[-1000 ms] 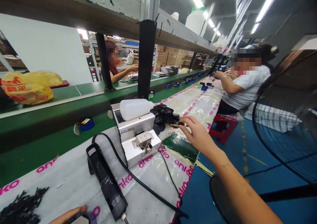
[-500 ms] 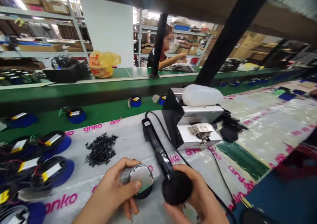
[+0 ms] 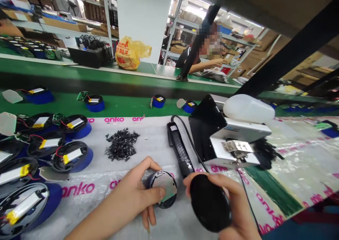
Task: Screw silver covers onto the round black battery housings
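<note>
My left hand point(image 3: 136, 192) is closed around a small round housing point(image 3: 166, 180), its thumb pressed on the pale circuit board inside the rim. In my right hand point(image 3: 239, 197) is a round black cover point(image 3: 210, 203), its smooth flat face turned towards me and the fingers around its edge. The two parts are held apart, low over the wrapped mat. Just beyond them lies a black corded electric screwdriver point(image 3: 180, 150), its near end close to my right fingers. A heap of small black pieces point(image 3: 123, 144) rests on the mat, beyond my left hand.
Several blue round housings with batteries point(image 3: 70, 157) crowd the left. A silver screw-feeding machine point(image 3: 238, 141) stands at right, a white plastic bottle point(image 3: 249, 108) on top. More housings sit along the green belt point(image 3: 127, 104). Across it are a yellow bag point(image 3: 131, 54) and another person point(image 3: 203, 56).
The view has swung, so the bench items sit further right or lower. My right hand has turned the black cover, showing more of its flat face. The left hand keeps its hold.
</note>
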Motion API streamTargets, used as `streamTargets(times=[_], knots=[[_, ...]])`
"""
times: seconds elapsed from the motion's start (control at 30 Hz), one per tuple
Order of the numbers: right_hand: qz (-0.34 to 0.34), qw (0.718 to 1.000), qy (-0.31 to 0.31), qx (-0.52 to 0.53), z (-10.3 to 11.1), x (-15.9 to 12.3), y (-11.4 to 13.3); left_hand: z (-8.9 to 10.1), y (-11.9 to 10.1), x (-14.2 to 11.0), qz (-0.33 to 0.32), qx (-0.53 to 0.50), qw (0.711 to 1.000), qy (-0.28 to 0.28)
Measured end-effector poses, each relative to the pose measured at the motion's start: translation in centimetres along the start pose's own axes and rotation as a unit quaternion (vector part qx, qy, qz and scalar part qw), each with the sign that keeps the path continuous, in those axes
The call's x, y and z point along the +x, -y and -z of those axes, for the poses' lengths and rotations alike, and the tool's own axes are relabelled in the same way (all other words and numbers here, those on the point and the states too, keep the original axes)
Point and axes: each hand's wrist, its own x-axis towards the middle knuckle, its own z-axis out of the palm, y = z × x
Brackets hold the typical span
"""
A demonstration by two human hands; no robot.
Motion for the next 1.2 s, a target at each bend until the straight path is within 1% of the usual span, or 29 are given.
streamTargets(times=[0.07,0.17,0.27,0.37,0.47,0.6,0.73,0.87,1.03,1.1,1.2], knots=[[-0.002,1.0,0.025,-0.008,0.2,-0.2,-0.5,0.0,-0.1,-0.1,0.0,0.004,1.0,0.009],[-0.032,0.995,0.074,-0.053,0.7,-0.5,-1.4,0.0,-0.2,-0.2,0.002,0.004,1.0,0.014],[-0.019,0.992,0.106,-0.066,0.9,-0.8,-2.3,-0.1,-0.3,-0.2,0.005,-0.004,1.0,0.014],[0.005,0.994,0.103,-0.043,0.9,-0.7,-2.6,-0.1,-0.4,-0.3,0.008,-0.015,1.0,0.013],[0.06,0.993,0.104,-0.019,0.8,0.1,-2.1,-0.1,-0.3,-0.2,0.004,-0.029,0.999,0.014],[0.085,0.988,0.106,-0.071,0.7,1.4,-1.3,-0.1,0.0,-0.2,-0.002,-0.038,0.999,0.018],[0.119,0.984,0.113,-0.071,0.6,1.8,-1.4,0.0,0.2,-0.1,-0.005,-0.044,0.999,0.023],[0.118,0.983,0.121,-0.075,0.5,1.7,-1.6,0.0,0.0,-0.1,-0.003,-0.045,0.999,0.021],[0.079,0.983,0.136,-0.093,0.5,1.7,-1.2,-0.3,-0.2,-0.3,-0.001,-0.046,0.999,0.011],[0.081,0.979,0.135,-0.126,0.5,2.0,-0.7,-0.2,-0.2,-0.4,-0.004,-0.042,0.999,0.009],[0.111,0.96,0.16,-0.199,0.3,3.1,0.2,0.3,-0.1,-0.5,-0.013,-0.059,0.998,0.024]])
